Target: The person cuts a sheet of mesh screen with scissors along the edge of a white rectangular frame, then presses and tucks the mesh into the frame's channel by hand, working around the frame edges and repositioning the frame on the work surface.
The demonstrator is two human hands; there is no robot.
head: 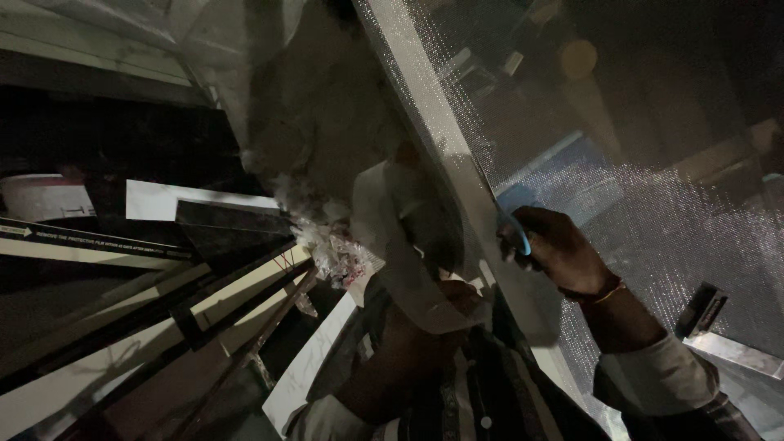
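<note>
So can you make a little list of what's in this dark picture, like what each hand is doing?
Light: very dim, details hard to tell
Right hand: closed on a small blue-handled tool, held against a pale frame strip
Left hand: mostly hidden, gripping a translucent film that curls away from the frame
Wrist: a thin bangle on the right wrist
Beside the frame: a fine mesh screen
Lower left: stacked long pale strips
Clothing: a striped shirt
</note>
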